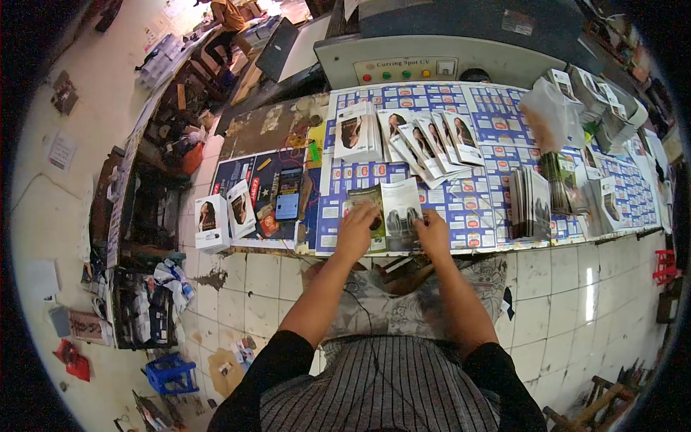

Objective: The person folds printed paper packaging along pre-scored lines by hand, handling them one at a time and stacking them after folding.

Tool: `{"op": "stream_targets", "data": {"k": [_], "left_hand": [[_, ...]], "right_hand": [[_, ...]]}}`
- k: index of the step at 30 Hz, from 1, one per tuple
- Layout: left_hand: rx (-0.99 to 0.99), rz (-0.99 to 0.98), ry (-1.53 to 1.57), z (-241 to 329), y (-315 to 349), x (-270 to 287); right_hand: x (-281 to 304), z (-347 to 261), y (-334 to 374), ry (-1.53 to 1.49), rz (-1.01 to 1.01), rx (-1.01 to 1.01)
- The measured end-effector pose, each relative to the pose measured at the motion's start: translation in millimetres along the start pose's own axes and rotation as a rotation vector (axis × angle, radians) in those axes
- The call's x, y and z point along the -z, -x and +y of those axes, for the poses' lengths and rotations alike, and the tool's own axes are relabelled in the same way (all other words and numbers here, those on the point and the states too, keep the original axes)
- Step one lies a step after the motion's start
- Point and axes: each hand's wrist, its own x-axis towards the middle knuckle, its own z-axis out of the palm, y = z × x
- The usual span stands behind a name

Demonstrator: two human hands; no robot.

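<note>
At the table's near edge a leaflet (pixel 401 209) lies unfolded in front of me, a green-brown panel to the left and a white panel with dark pictures to the right. My left hand (pixel 358 229) rests on the green-brown panel, fingers stretched forward over it. At the white panel's right edge, my right hand (pixel 432 234) has its fingers curled in and closed on the paper. Just beyond are a stack of white leaflets (pixel 358 133) with a long-haired portrait and a fanned-out row of similar leaflets (pixel 432 144).
To the left lie a phone (pixel 288 194) and two piles of leaflets, the nearer one (pixel 211 222) at the table corner. Upright bundles (pixel 529 201) stand to the right, near a clear plastic bag (pixel 553 115). A machine panel with coloured buttons (pixel 396 70) borders the back. A blue stool (pixel 171 374) is on the floor.
</note>
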Motion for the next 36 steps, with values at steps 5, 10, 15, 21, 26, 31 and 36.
{"op": "stream_targets", "data": {"k": [5, 10, 15, 21, 26, 31, 36], "left_hand": [[-0.044, -0.079, -0.047, 13.5, 1.2, 0.4], [-0.045, -0.135, -0.057, 15.6, 2.8, 8.4], [-0.059, -0.14, -0.065, 20.1, 0.3, 11.9], [-0.039, -0.307, -0.208, 1.3, 7.5, 8.1], [-0.076, -0.282, -0.036, -19.8, 7.3, -0.1], [0.095, -0.137, -0.057, -49.8, 24.1, 29.6], [0.079, -0.125, -0.119, -57.1, 29.2, 28.4]], "right_hand": [[8.4, 11.6, -3.0, -0.177, -0.053, 0.008], [12.8, -3.1, -4.2, -0.46, -0.207, -0.101], [13.2, 7.7, -22.2, -0.776, -0.462, -0.566], [-16.3, -38.1, -9.7, 0.52, -0.284, 0.637], [-28.9, -19.9, -14.8, 0.579, -0.276, 0.668], [-30.4, -21.3, -15.9, 0.626, -0.308, 0.671], [-46.6, -28.5, -11.2, 0.705, -0.25, 0.729]]}}
